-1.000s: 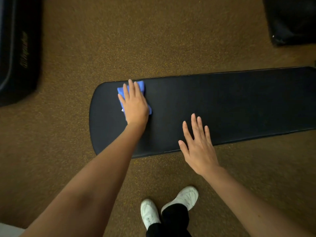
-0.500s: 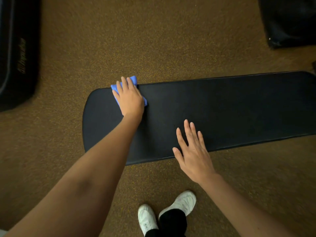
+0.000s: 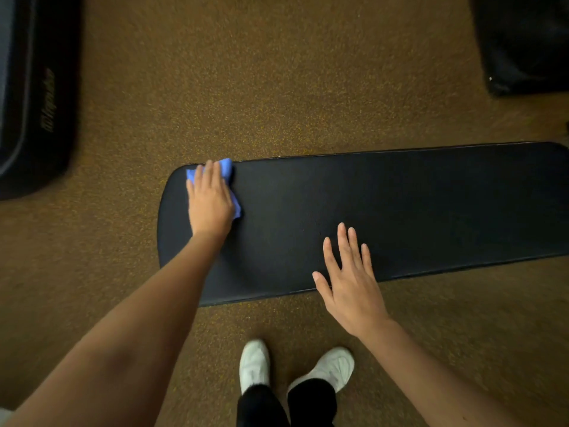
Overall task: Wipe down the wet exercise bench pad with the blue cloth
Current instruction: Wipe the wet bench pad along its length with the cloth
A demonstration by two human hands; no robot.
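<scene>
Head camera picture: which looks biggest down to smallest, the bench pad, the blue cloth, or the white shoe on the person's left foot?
1. bench pad, by far.
2. left white shoe.
3. blue cloth, though the left hand covers most of it, so its rank against the shoe is unsure.

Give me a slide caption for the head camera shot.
Left hand presses blue cloth on black bench pad; right hand spread open.

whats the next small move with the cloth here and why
Probably sweep the left hand and the blue cloth to the right along the bench pad. The cloth is pressed flat near the pad's rounded left end at the far edge, and the long stretch to the right lies uncovered. The right hand rests open at the near edge, so it may need to shift aside.
</scene>
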